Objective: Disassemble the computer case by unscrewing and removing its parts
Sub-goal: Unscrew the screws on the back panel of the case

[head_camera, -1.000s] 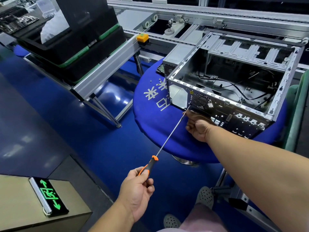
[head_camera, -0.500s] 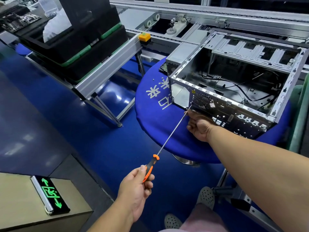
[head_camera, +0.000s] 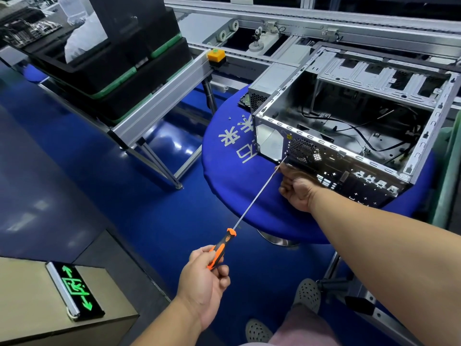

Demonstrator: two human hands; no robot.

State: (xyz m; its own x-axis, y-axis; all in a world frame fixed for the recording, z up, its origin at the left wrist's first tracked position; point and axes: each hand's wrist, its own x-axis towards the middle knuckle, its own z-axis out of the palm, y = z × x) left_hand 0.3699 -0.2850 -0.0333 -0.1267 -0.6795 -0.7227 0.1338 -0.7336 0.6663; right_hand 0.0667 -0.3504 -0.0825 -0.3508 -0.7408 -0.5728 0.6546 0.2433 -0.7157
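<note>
Blue table (head_camera: pixel 224 186), white characters printed, bears case (head_camera: pixel 349 136); screwdriver (head_camera: pixel 222 248) is gripped by left hand (head_camera: pixel 204 278), right hand (head_camera: pixel 296 188) fingers curled against case.

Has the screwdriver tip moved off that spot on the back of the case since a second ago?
No. The screwdriver tip is still at the same spot beside the fan grille on the case; only the head camera shifted.
</note>
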